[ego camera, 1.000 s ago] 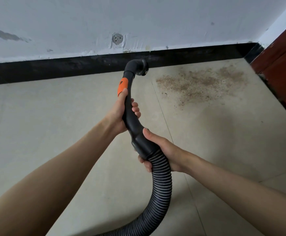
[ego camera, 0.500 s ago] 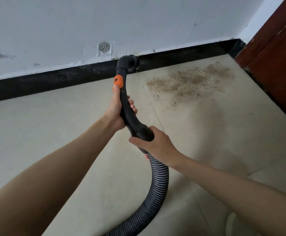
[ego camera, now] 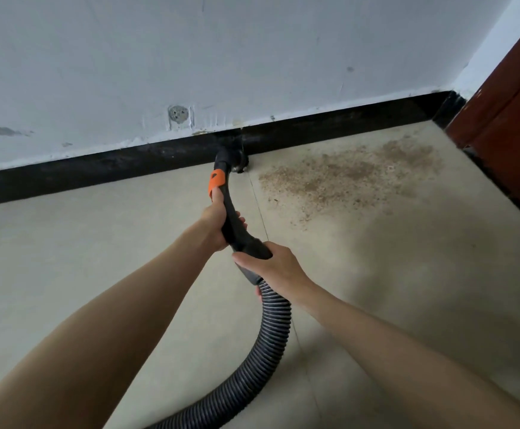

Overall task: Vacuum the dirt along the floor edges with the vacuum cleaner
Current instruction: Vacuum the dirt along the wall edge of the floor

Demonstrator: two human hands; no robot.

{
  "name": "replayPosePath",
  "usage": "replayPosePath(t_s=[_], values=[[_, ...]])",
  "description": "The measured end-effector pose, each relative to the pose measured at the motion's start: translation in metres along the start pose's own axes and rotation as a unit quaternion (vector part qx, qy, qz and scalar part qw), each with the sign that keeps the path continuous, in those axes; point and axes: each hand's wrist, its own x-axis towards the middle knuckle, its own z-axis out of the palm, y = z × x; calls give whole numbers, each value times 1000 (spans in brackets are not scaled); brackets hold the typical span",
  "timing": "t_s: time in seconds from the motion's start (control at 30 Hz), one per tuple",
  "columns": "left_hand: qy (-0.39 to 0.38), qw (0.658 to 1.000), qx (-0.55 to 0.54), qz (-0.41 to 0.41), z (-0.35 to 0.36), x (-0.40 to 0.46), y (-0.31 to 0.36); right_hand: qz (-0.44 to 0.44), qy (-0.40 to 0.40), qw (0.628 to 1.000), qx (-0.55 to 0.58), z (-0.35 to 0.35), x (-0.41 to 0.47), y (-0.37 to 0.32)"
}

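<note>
A black curved vacuum handle (ego camera: pixel 233 218) with an orange slider (ego camera: pixel 216 179) ends in an open nozzle (ego camera: pixel 234 159) close to the black skirting board (ego camera: pixel 97 171). My left hand (ego camera: pixel 218 219) grips the handle just below the orange slider, thumb up along it. My right hand (ego camera: pixel 271 263) grips the black cuff where the ribbed grey hose (ego camera: pixel 268 345) joins. The hose curves down to the bottom edge. A patch of brown dirt (ego camera: pixel 351 174) lies on the beige tile floor to the right of the nozzle, near the skirting.
A white wall (ego camera: pixel 252 57) with a round patched hole (ego camera: pixel 178 114) rises behind the skirting. A dark red wooden door or cabinet (ego camera: pixel 512 119) stands at the right, forming a corner. A tile joint (ego camera: pixel 260 212) runs under the handle.
The nozzle has moved forward and down toward the skirting board, and both hands went with it. My right hand shifted from under the cuff to over its top.
</note>
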Motion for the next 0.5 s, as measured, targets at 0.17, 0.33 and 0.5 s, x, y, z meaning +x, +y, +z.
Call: replayPosePath(t_s=[0.17, 0.33, 0.5], values=[[42, 999, 15, 30, 28, 20, -6, 28, -19, 998, 50, -16, 23, 12], [87, 994, 39, 58, 35, 33, -20, 13, -10, 998, 55, -20, 27, 35], [65, 993, 70, 66, 35, 37, -25, 0, 13, 998, 64, -15, 26, 46]])
